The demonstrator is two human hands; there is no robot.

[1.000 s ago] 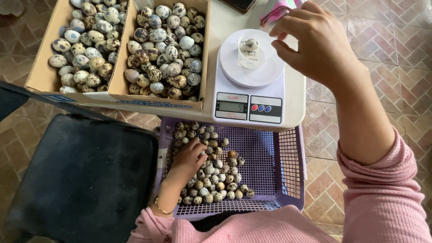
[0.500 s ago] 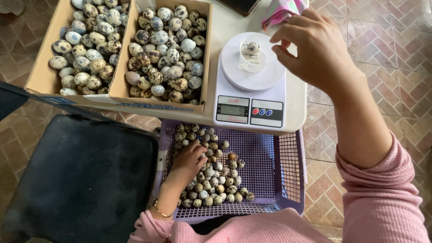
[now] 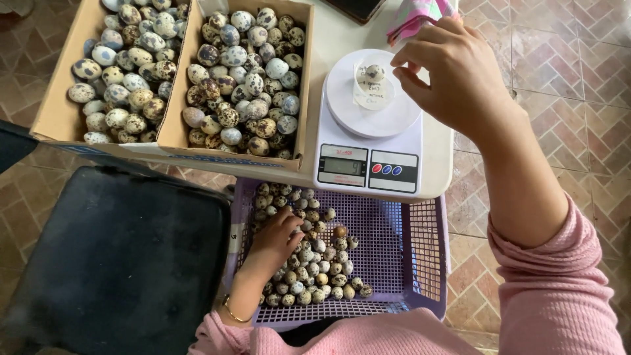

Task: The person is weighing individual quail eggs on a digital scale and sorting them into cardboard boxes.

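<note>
A small speckled egg [image 3: 374, 72] stands upright on the scale's round white pan [image 3: 368, 115]; right hand [image 3: 453, 72] hovers open beside it, left hand [image 3: 279, 240] rests loosely on eggs in the purple mesh basket [image 3: 407, 263].

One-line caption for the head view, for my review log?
Right hand hovers by a speckled egg on the kitchen scale; left hand rests among eggs in the purple basket.

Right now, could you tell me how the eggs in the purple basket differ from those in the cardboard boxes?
The eggs in the purple basket lie loosely spread across part of its mesh floor; the eggs in the cardboard boxes are heaped and fill them. The left hand rests among the basket eggs, while no hand touches the boxed ones. Both lots are small and speckled.
</note>
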